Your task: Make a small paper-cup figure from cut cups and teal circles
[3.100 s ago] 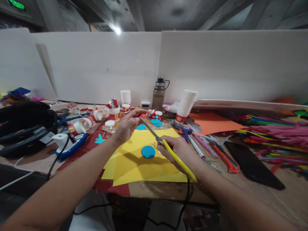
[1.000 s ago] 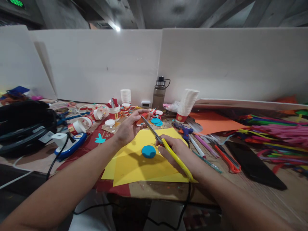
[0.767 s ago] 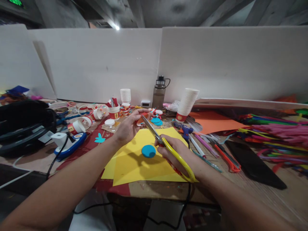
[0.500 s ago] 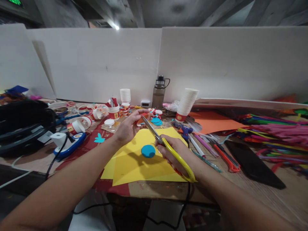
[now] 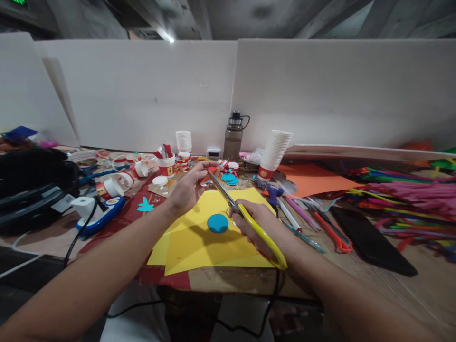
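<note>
My left hand (image 5: 190, 186) pinches a small piece of red paper (image 5: 211, 175) above the back of the yellow sheets (image 5: 192, 254). Scissors (image 5: 261, 232) with yellow handles are in my right hand (image 5: 254, 221), their blades angled forward and left. The blade tips meet the red paper at the left fingers; whether the blades are parted I cannot make out. Below the hands a blue paper disc (image 5: 218, 223) lies on the yellow paper. More blue discs (image 5: 230, 178) are stacked behind it. A blue leaf-shaped cutout (image 5: 145, 204) rests to the left.
A glue gun (image 5: 274, 192), a utility knife (image 5: 331, 230), a black phone (image 5: 372, 240) and pipe cleaners (image 5: 416, 194) lie to the right. Paper cups (image 5: 276, 154) and a bottle (image 5: 233, 137) stand at the back. A blue power strip (image 5: 101, 218) sits left.
The whole view has shifted slightly, so the things appear a little further left. My hands keep nearly the same pose on the red paper and the scissors.
</note>
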Demonstrator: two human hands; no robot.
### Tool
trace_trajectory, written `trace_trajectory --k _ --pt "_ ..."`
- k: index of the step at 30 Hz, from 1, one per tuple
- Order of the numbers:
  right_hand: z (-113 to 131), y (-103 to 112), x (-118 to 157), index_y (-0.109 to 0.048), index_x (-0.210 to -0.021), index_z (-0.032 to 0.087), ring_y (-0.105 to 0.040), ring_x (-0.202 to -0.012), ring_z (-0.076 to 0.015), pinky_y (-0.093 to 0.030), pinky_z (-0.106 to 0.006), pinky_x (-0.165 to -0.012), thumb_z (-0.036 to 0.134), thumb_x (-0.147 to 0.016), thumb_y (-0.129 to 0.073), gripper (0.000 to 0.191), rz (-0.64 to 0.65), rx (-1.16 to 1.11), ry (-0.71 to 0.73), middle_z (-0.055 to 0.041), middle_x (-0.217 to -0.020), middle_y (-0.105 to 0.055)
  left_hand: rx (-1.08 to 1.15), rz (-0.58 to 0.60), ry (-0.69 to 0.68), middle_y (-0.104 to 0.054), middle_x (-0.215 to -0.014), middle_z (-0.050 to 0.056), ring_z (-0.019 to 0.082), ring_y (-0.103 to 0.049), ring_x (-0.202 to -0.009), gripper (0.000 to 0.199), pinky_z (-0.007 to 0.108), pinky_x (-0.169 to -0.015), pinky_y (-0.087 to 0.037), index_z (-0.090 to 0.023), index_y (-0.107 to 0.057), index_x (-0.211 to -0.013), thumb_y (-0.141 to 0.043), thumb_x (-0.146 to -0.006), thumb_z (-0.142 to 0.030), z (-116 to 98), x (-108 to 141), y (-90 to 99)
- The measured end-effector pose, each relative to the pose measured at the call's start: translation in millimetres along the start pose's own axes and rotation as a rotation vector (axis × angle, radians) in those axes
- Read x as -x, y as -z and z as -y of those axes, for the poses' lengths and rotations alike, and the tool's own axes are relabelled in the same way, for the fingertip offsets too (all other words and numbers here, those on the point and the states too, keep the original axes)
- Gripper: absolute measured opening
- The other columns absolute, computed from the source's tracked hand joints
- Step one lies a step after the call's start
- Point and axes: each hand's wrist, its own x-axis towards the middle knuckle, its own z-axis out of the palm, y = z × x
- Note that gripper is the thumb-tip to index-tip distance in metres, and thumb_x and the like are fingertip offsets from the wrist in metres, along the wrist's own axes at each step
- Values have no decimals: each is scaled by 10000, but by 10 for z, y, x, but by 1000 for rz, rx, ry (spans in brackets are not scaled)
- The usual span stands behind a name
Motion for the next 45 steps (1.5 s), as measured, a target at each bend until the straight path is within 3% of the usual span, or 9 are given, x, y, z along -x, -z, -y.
trace_trajectory --k 7,17,24,32,36,41,45 --pt "-7 -12 1 -563 -800 195 -428 -514 -95 -284 -198 -468 296 -834 -476 138 -15 14 -6 35 -564 -467 -45 -15 -24 -647 -1194 94 252 -573 -1121 296 372 -834 -492 -182 -606 -1101 -518 -825 -238 -1 -3 -17" --pt "-70 -11 -25 -559 -744 186 -386 -498 -93 -250 -214 -480 316 -838 -474 181 -40 87 33 38 -537 -454 -108 -8 -61 -662 -1076 77 149 -573 -785 309 312 -754 -464 -179 -612 -1115 -521 -823 -223 4 1 -1" --pt "-93 5 -28 -573 -765 177 -403 -560 -96 -270 -223 -528 306 -857 -466 191 -48 130 113 30 -614 -488 -94 -27 -53 -658 -1084 72 186 -591 -905 306 326 -786 -464 -192 -615 -1107 -522 -819 -235 -25 3 2" --pt "-18 91 45 -565 -869 190 -459 -649 -112 -341 -220 -561 355 -875 -506 175 27 56 124 15 -738 -552 -76 -47 -87 -650 -1166 75 213 -585 -1058 262 323 -806 -469 -190 -625 -1050 -518 -814 -223 -28 -11 40" --pt "-30 118 50 -563 -861 198 -452 -531 -90 -336 -201 -471 414 -889 -494 229 59 -26 42 23 -660 -535 -44 -26 -92 -661 -1161 91 221 -604 -1018 271 318 -761 -474 -172 -630 -1042 -521 -805 -247 -44 -25 70" --pt "16 85 88 -519 -910 219 -389 -368 -68 -298 -177 -326 476 -903 -437 270 100 -178 -184 56 -577 -467 -55 25 -95 -657 -1174 111 220 -614 -947 314 341 -768 -477 -157 -642 -1059 -526 -786 -261 -49 -26 67" --pt "54 54 99 -509 -862 218 -371 -347 -59 -295 -162 -299 453 -887 -469 239 68 -199 -218 66 -542 -444 -85 19 -111 -654 -1165 116 235 -599 -1012 332 345 -801 -469 -150 -654 -1065 -532 -774 -254 -51 -16 47"
